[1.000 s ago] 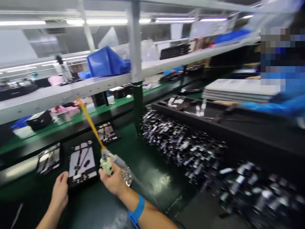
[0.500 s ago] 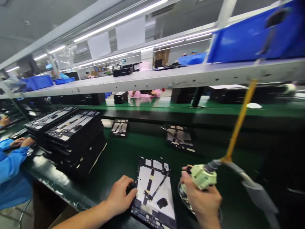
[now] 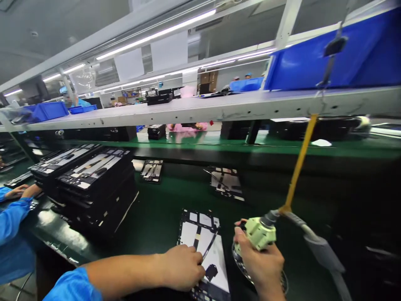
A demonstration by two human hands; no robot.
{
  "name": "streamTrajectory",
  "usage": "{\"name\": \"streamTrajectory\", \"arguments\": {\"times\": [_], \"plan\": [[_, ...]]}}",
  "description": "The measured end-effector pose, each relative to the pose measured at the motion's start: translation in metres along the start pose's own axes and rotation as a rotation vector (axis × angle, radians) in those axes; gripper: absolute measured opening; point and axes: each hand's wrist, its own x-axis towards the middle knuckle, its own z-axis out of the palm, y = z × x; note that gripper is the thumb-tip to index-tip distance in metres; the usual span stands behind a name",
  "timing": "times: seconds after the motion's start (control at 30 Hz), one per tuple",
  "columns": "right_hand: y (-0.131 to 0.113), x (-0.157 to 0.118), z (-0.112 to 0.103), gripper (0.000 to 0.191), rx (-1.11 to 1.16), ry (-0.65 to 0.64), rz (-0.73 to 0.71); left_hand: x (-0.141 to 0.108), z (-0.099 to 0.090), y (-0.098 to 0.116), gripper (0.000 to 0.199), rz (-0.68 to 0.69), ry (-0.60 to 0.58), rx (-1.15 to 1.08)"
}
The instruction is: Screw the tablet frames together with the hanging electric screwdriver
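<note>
An open tablet (image 3: pixel 205 242) lies on the green bench in front of me, its pale inside, dark ribbon cables and a small black part showing. My left hand (image 3: pixel 184 267) lies across its lower left, with curled fingers pressed together; whatever they pinch is hidden under them. In my right hand (image 3: pixel 261 261) is a pale green electric screwdriver (image 3: pixel 259 234), hanging from a yellow strap (image 3: pixel 299 167). Its lower end is hidden behind my hand, over a round dish (image 3: pixel 239 261) just right of the tablet. The small contents of that dish are too blurred to name.
Tall stacks of similar tablets (image 3: pixel 97 167) stand at the left. Two more tablets, one at the back (image 3: pixel 152 170) and another to its right (image 3: pixel 226 183), lie behind. A co-worker's blue sleeve (image 3: pixel 14 221) reaches in at far left. A shelf (image 3: pixel 188 108) with blue bins (image 3: pixel 332 54) spans above.
My left hand has moved right, from the tablet's left edge onto its inside. My right hand still holds the screwdriver over the dish. The view has shifted slightly.
</note>
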Motion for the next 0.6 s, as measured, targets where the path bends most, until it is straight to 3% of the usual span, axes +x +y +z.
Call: {"name": "streamTrajectory", "arguments": {"times": [0.1,0.2,0.4,0.5,0.6], "plan": [[0.001,0.001,-0.002,0.058,0.001,-0.004,0.073,0.006,-0.010,-0.004,0.022,0.030,-0.095,-0.030],[-0.002,0.002,-0.002,0.056,-0.010,-0.029,0.103,0.004,-0.019,-0.011,0.031,-0.025,-0.150,-0.070],[-0.015,-0.002,0.001,0.030,-0.013,-0.011,0.089,-0.006,-0.022,-0.021,0.031,-0.050,-0.221,-0.077],[-0.017,-0.003,0.002,0.026,-0.013,-0.016,0.069,-0.009,-0.020,-0.021,0.036,-0.017,-0.195,-0.136],[-0.013,0.000,0.004,0.026,-0.026,-0.017,0.068,-0.017,-0.011,-0.016,0.035,-0.021,-0.080,-0.172]]}}
